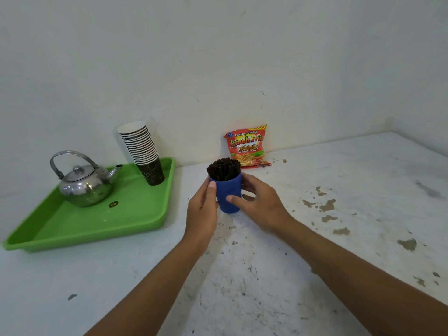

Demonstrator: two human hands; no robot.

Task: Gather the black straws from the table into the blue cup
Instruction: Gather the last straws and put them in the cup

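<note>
Head view: left hand (202, 209) and right hand (260, 202) fingers clasp the blue cup (229, 195) packed with black straws (224, 169); uneven release risks tipping it, by judgement

A blue cup (229, 196) stands upright on a worn white table (339, 214), packed with a bundle of black straws (223, 169) that stick up past its rim. The left hand (202, 212) presses against the cup's left side, thumb up near the rim. The right hand (260, 202) wraps its right side, thumb across the front. To the left, a green tray (97, 226) holds a metal kettle (84, 181) and a stack of paper cups (143, 151). A snack bag (248, 146) leans on the wall behind.
</note>
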